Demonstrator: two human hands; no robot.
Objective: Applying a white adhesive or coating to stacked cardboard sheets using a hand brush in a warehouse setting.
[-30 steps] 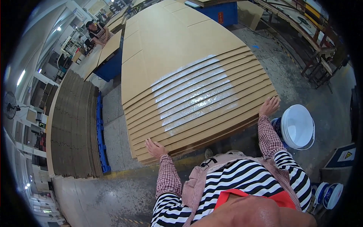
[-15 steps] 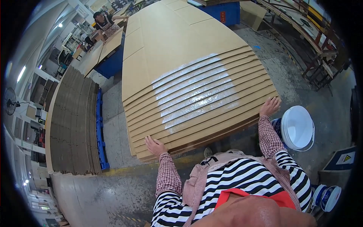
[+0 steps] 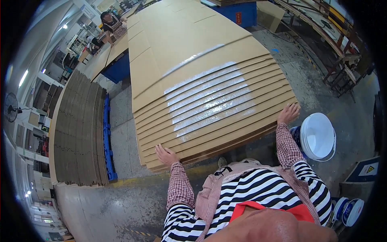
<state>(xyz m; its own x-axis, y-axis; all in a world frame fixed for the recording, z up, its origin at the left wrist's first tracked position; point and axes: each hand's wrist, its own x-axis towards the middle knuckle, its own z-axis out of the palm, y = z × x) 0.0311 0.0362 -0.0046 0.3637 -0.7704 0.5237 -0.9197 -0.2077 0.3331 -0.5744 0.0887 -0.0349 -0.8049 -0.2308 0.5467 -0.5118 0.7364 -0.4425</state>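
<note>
A large stack of brown cardboard sheets (image 3: 177,38) stretches away in front of me. Toward me their edges are fanned in steps, and a shiny, whitish wet-looking patch (image 3: 209,101) spans the middle of the steps. My left hand (image 3: 166,155) rests on the near left corner, fingers spread over the sheet edges. At the near right corner lies my right hand (image 3: 288,113), its fingers stretched along the sheets. Neither hand holds anything. The top sheet sits farther up than the rest, with a strip of wet coating showing along its near edge.
A white bucket (image 3: 317,136) stands on the floor by my right arm, with smaller buckets (image 3: 352,211) behind it. To the left, a tall cardboard stack (image 3: 78,133) rests beside a blue pallet (image 3: 108,141). A co-worker (image 3: 113,25) stands at the far left end.
The top sheet has slid away from me and a little left, opening a gap above the fanned edges. The co-worker's arm has drawn back. My hands have stayed in place.
</note>
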